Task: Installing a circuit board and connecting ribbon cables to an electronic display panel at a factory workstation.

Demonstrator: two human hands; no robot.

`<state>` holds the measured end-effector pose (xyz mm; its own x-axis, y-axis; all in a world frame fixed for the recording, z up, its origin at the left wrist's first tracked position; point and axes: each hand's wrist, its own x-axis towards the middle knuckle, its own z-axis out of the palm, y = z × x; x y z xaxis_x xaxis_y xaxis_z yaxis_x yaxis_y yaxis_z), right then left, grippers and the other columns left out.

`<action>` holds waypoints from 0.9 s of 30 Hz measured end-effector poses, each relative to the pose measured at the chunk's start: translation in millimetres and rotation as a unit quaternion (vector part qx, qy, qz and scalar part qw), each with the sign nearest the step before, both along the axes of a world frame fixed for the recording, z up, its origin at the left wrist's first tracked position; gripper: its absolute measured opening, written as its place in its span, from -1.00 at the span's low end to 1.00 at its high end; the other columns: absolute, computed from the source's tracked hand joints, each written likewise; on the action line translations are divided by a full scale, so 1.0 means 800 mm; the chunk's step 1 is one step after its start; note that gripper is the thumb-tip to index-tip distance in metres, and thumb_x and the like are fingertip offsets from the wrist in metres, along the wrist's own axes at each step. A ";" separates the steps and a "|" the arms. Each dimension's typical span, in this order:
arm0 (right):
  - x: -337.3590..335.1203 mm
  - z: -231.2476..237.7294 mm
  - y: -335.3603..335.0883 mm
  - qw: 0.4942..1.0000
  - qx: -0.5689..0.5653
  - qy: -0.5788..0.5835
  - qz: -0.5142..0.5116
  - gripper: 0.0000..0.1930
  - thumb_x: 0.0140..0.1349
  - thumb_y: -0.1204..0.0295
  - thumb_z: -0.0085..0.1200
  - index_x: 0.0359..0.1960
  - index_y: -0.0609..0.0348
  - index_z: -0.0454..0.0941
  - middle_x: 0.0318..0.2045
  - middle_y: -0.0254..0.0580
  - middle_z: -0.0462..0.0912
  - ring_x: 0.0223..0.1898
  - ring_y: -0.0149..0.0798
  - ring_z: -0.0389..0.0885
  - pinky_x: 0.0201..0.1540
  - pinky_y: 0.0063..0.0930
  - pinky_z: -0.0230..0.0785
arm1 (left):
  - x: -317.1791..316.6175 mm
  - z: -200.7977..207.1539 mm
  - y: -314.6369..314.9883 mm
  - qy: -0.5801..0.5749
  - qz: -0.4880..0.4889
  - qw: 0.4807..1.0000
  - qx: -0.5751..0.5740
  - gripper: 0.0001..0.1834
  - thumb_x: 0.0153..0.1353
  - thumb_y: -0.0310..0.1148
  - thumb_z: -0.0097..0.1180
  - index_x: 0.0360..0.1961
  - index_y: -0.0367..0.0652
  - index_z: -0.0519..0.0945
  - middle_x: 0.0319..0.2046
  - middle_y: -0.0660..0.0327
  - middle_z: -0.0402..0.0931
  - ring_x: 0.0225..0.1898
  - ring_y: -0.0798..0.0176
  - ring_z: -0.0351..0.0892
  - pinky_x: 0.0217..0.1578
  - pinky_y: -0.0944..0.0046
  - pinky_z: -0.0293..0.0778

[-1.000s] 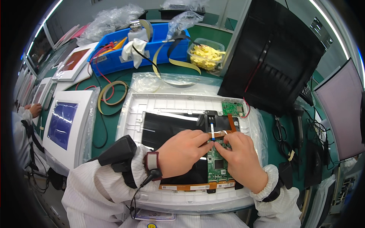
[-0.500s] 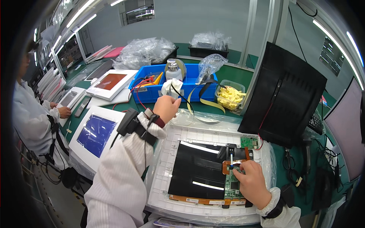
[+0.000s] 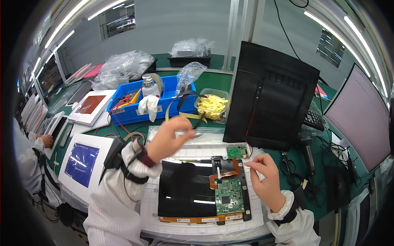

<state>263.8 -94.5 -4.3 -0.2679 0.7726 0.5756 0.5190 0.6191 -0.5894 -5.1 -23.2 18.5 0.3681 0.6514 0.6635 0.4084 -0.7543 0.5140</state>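
My left hand (image 3: 170, 137) is raised over the far part of a white housing (image 3: 150, 201), its fingers curled, with a thin dark strip (image 3: 200, 121) at the fingertips; blur hides what kind it is. Inside the housing lies a glossy black panel (image 3: 184, 201) with a green circuit board (image 3: 230, 194) on its right side. An orange flat ribbon cable (image 3: 236, 167) runs above the board. A smaller green board (image 3: 237, 152) sits at the housing's far right corner. My right hand (image 3: 266, 180) hovers by the housing's right edge, thumb and fingers pinched together; anything between them is too small to see.
A blue bin (image 3: 133, 115) with a bottle and tools stands behind, beside a clear tub of yellow pieces (image 3: 212, 105). A black panel (image 3: 275, 94) leans at the right, near scissors (image 3: 287, 164) and a monitor (image 3: 363, 119). Another person's hand (image 3: 47, 140) is at far left.
My left hand has come from the blue bin toward the housing. My right hand has lifted off the circuit board to the housing's right edge. The view has turned rightward.
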 end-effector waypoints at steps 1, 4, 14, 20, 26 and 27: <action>0.003 0.003 0.002 0.999 -0.011 0.040 0.011 -0.77 -0.11 0.74 -0.06 -0.40 0.26 0.54 -0.41 -0.13 0.40 -0.42 -0.24 0.42 -0.39 -0.50 0.28 | 0.014 0.006 -0.021 0.017 -0.060 0.997 -0.052 -0.84 0.10 -0.47 0.00 -0.56 -0.34 0.43 -0.70 0.27 0.37 -0.67 0.43 0.29 -0.55 0.45 0.25; 0.003 0.015 -0.003 0.972 -0.160 0.140 0.102 -0.78 0.07 0.64 -0.07 -0.22 0.30 0.49 -0.32 -0.19 0.44 -0.35 -0.37 0.45 -0.34 -0.58 0.31 | 0.041 0.037 -0.077 0.075 -0.110 0.916 -0.379 -0.92 0.07 -0.48 0.01 -0.44 -0.28 0.50 -0.68 0.15 0.41 -0.62 0.20 0.41 -0.55 0.33 0.32; -0.014 0.007 -0.028 0.897 -0.347 0.210 0.174 -0.87 0.11 0.62 -0.02 -0.31 0.41 0.50 -0.39 -0.17 0.53 -0.44 -0.41 0.56 -0.38 -0.66 0.42 | 0.064 0.005 -0.094 0.127 -0.154 0.951 -0.238 -0.89 0.02 -0.43 0.03 -0.44 -0.26 0.52 -0.59 0.03 0.47 -0.55 0.01 0.47 -0.53 0.22 0.35; -0.007 0.009 -0.024 0.857 -0.431 0.220 0.175 -0.86 0.11 0.58 0.00 -0.30 0.39 0.50 -0.46 -0.20 0.54 -0.45 -0.42 0.56 -0.38 -0.67 0.41 | 0.076 -0.010 -0.105 0.093 -0.137 0.952 -0.259 -0.89 0.01 -0.43 0.01 -0.48 -0.27 0.49 -0.62 0.02 0.44 -0.57 -0.04 0.44 -0.54 0.18 0.35; -0.015 0.009 -0.028 0.945 -0.284 0.030 0.161 -0.88 0.02 0.52 0.09 -0.38 0.27 0.55 -0.59 -0.21 0.52 -0.60 -0.41 0.48 -0.55 -0.59 0.29 | 0.076 -0.018 -0.109 0.103 -0.117 0.962 -0.223 -0.91 0.00 -0.42 -0.03 -0.54 -0.21 0.46 -0.68 0.08 0.41 -0.60 0.02 0.44 -0.58 0.18 0.33; -0.016 0.008 -0.028 0.944 -0.287 0.030 0.161 -0.88 0.02 0.52 0.09 -0.38 0.27 0.55 -0.59 -0.21 0.52 -0.60 -0.41 0.48 -0.55 -0.59 0.29 | 0.077 -0.019 -0.109 0.102 -0.118 0.962 -0.226 -0.91 0.00 -0.42 -0.03 -0.54 -0.21 0.46 -0.68 0.08 0.41 -0.60 0.02 0.44 -0.58 0.18 0.33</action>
